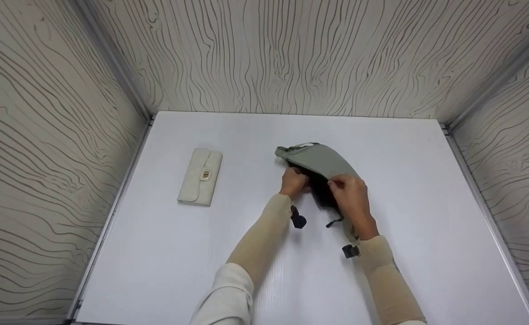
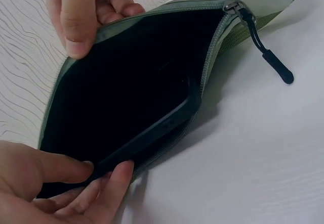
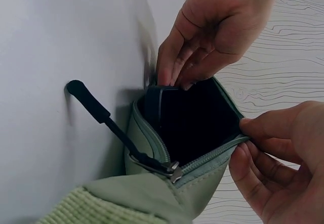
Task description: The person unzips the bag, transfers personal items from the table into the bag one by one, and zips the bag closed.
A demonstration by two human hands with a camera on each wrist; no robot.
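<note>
Counter (image 1: 409, 253) carries the green bag (image 1: 325, 159), gaping near frame centre. The right hand (image 1: 354, 196), pinching its rim (image 2: 116, 28), should hold it wide; the left hand (image 1: 295, 183), gripping the dark item (image 2: 157, 129), best guides it clear of the zipper (image 2: 209, 57).

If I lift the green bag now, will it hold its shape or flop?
The green bag will probably flop: its thin-looking walls bow around the open mouth. The zipper pull would likely swing, being on a thin cord. The dark straight-edged item inside looks stiffer and might slide out if the mouth tips down, since the bag is unzipped.
</note>
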